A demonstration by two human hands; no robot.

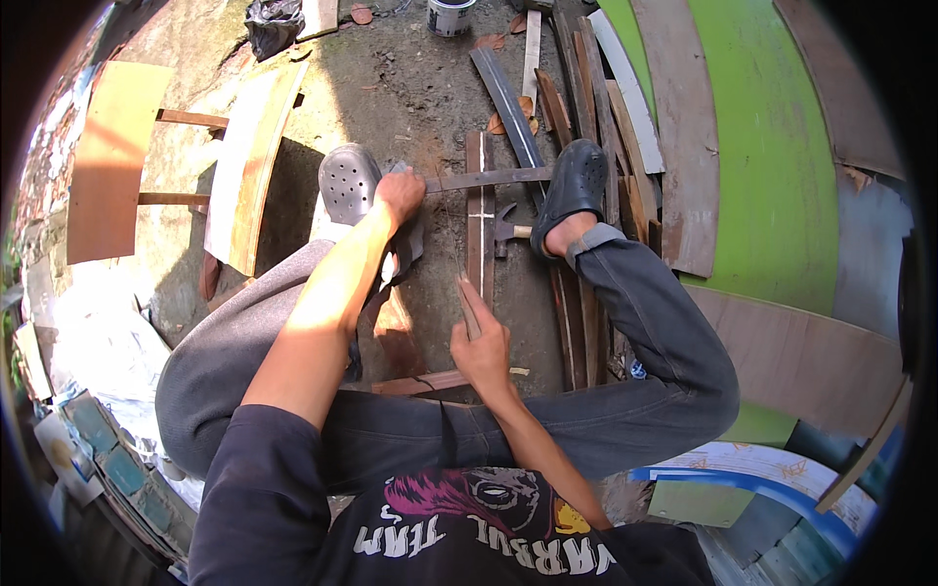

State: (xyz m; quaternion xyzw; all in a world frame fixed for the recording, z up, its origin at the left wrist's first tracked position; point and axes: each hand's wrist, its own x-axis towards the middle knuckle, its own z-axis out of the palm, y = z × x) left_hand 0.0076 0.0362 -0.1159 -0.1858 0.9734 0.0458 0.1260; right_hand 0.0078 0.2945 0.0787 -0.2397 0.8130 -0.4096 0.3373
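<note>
My left hand [399, 197] is closed around the left end of a narrow wooden strip [479, 180]. That strip runs crosswise to my right shoe [576, 181], over a brown board [480, 254] with a pale line along it. In my right hand [481, 347], held low between my knees, is a slim wooden-handled tool [470, 311]. Its tip points away from me; the working end is too thin to make out. A claw hammer [508, 231] lies between the brown board and my right shoe. My left shoe [350, 186] is close beside my left hand.
Long wood offcuts [586, 88] lie piled at the right, beside a green panel [772, 146]. Two wooden panels joined by battens [186, 117] stand at the left. A bucket [450, 16] and a black plastic bag [273, 24] are at the far side. Another wood piece [420, 382] lies near my legs.
</note>
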